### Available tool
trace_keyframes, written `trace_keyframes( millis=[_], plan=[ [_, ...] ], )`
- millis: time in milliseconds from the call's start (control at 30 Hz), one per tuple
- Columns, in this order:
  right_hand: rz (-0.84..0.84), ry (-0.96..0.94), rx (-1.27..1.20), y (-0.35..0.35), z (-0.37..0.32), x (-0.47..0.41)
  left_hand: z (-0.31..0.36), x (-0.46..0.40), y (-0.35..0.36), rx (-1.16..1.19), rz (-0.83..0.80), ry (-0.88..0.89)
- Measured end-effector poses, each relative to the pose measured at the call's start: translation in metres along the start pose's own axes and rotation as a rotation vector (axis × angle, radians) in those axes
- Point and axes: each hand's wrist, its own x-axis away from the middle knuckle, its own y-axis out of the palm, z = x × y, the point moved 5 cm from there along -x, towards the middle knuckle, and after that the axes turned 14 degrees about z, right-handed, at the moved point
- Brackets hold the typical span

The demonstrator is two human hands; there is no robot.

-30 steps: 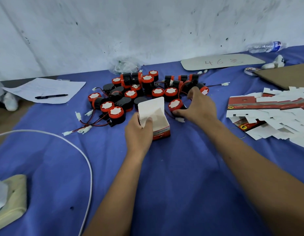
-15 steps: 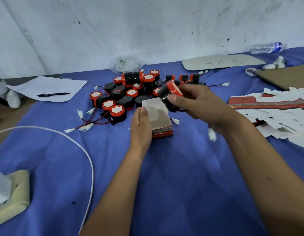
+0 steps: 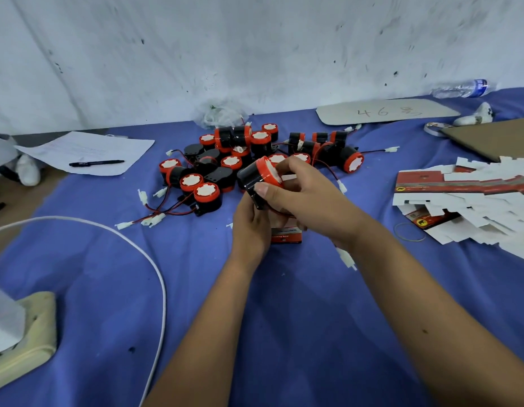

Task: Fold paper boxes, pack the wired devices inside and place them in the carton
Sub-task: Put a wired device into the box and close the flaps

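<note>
My right hand grips a black wired device with a red rim, tilted, just above a small red-and-white paper box. My left hand holds that box from its left side; the hands hide most of the box. The device's white connector dangles below my right wrist. A pile of several more black and red wired devices lies just behind on the blue cloth.
A stack of flat unfolded boxes lies at the right, with a brown cardboard sheet behind it. Paper and a pen lie at the left. A white cable and a power strip occupy the near left.
My right hand picked a device from the pile and brought it over the box. The left hand stayed on the box, which is now mostly covered.
</note>
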Motion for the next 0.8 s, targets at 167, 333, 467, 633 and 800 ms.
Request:
trace_keyframes(
  millis=[167, 333, 467, 633, 800],
  plan=[
    [0.021, 0.072, -0.055, -0.006, 0.007, 0.002, 0.004, 0.0, 0.0, 0.009, -0.054, 0.046],
    [0.235, -0.138, 0.416, -0.028, 0.013, 0.0, 0.002, -0.005, -0.003, -0.076, -0.012, 0.074],
    [0.192, -0.234, 0.713, -0.013, 0.016, 0.008, -0.001, -0.005, 0.001, -0.047, 0.013, 0.004],
    [0.268, -0.281, 0.946, -0.002, 0.014, 0.007, -0.002, -0.002, 0.005, -0.013, -0.036, -0.055],
    [0.357, -0.306, 1.191, 0.009, 0.013, 0.011, -0.001, -0.003, 0.005, 0.027, -0.038, -0.105]
  ],
)
